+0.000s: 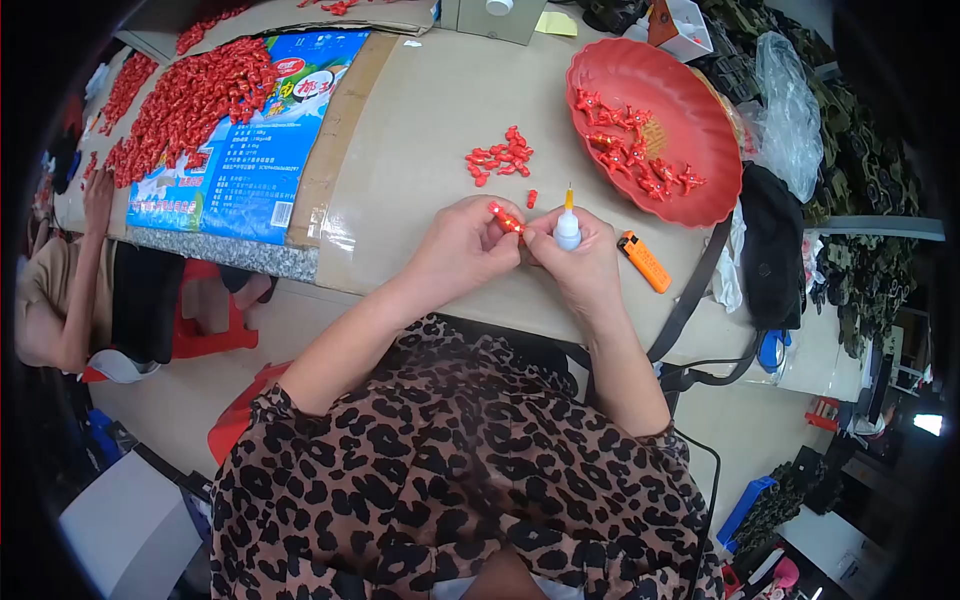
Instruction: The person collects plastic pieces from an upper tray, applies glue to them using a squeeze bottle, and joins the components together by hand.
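Note:
My left hand (465, 240) pinches a small red figurine (508, 220) with gold and white spots between thumb and fingers. Close against it, my right hand (580, 255) has its thumb and fingertip at the figurine's lower end. The same right hand holds a small white glue bottle (567, 230) with a thin yellow needle tip pointing up. Beyond my hands lies a loose heap of small red pieces (500, 155), and a single red piece (532, 198) sits nearer. An orange lighter (645, 262) rests to the right of my right hand.
A red scalloped tray (715, 150) at the right holds several red figurines. A large red pile (200, 105) covers a blue printed sheet (250, 190) at the left, where another person's hand (98, 200) reaches in. A black strap (690, 300) hangs over the table edge.

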`<state>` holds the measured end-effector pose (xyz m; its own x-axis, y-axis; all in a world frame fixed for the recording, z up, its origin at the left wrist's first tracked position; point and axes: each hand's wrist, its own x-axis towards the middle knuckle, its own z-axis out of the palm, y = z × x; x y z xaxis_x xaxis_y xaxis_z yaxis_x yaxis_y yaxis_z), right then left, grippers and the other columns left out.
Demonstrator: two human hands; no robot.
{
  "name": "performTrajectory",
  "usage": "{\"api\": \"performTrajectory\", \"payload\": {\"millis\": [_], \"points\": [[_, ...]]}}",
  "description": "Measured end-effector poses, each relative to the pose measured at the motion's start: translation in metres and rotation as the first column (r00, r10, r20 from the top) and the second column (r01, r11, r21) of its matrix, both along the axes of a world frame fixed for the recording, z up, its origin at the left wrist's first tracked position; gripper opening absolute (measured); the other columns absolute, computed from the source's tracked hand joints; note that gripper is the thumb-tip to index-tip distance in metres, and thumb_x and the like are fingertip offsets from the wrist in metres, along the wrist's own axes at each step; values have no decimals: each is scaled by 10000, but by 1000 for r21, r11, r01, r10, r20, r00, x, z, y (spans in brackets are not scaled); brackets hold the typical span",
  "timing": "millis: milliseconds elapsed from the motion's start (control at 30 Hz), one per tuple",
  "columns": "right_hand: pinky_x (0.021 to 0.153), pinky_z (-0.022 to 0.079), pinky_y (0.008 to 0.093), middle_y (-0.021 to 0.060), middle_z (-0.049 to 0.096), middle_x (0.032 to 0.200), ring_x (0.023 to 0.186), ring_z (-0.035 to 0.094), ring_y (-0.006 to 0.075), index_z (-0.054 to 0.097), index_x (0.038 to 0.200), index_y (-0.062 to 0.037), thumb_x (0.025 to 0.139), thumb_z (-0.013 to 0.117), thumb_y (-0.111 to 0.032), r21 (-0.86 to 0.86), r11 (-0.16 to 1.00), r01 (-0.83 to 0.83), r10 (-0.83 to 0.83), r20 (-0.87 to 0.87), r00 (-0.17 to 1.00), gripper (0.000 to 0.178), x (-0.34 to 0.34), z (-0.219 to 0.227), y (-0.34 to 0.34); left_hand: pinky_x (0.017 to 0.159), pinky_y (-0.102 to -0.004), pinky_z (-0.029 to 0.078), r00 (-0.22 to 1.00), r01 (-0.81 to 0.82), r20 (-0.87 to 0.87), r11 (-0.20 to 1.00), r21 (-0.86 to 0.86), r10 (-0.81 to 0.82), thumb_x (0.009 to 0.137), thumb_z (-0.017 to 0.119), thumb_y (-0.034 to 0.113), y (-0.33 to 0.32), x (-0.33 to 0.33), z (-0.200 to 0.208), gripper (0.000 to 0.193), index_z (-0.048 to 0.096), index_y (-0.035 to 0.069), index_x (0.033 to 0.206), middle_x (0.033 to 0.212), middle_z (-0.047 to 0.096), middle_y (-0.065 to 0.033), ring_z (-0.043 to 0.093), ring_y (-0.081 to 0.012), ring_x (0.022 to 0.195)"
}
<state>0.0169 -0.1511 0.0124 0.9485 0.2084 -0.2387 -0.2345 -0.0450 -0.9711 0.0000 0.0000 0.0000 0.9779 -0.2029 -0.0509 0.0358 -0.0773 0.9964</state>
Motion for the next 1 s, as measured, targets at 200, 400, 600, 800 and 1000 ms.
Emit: {"api": "performTrajectory", "payload": {"millis": [200, 400, 600, 800, 1000], "points": [[534, 393, 187, 5, 563, 650, 590, 486, 38, 572, 719, 1, 688, 617, -58, -4, 1000, 9, -9, 7, 1000, 80, -1, 1, 1, 520, -134, 355, 1000, -19, -16, 1000, 1, 19, 754, 521, -2, -1, 0, 1, 136, 522, 22, 888, 736, 496, 47, 418, 17, 591], [532, 395, 186, 3, 563, 650, 588, 486, 38, 572, 716, -1, 692, 615, -52, 9, 1000, 4, -4, 14, 1000, 72, -1, 1, 1, 532, -139, 369, 1000, -16, 1, 1000, -23, 16, 752, 517, -12, -1, 0, -1, 145, 519, 19, 893, 753, 501, 41, 423, 15, 604], [526, 390, 181, -1, 559, 646, 584, 480, 33, 570, 712, -3, 695, 616, -50, 17, 1000, 1, -2, 11, 1000, 68, -1, 1, 2, 534, -139, 369, 1000, -22, 8, 1000, 8, 22, 745, 521, -12, -1, 0, -1, 150, 519, 18, 892, 755, 501, 38, 425, 14, 606], [517, 384, 176, -3, 555, 643, 578, 475, 30, 568, 716, -2, 698, 618, -51, 28, 1000, 3, -4, 11, 1000, 73, -1, 0, 1, 532, -139, 373, 999, -33, 31, 999, 8, 33, 730, 525, -15, -2, 0, -1, 162, 521, 16, 889, 753, 501, 33, 428, 12, 603], [515, 382, 174, -6, 551, 640, 576, 471, 27, 567, 716, -2, 699, 618, -49, 37, 999, 1, -1, 10, 1000, 72, -1, -1, 1, 523, -139, 374, 997, -47, 63, 998, 36, 45, 729, 524, -22, -2, 0, -2, 161, 522, 12, 887, 756, 505, 24, 431, 10, 598]]}}
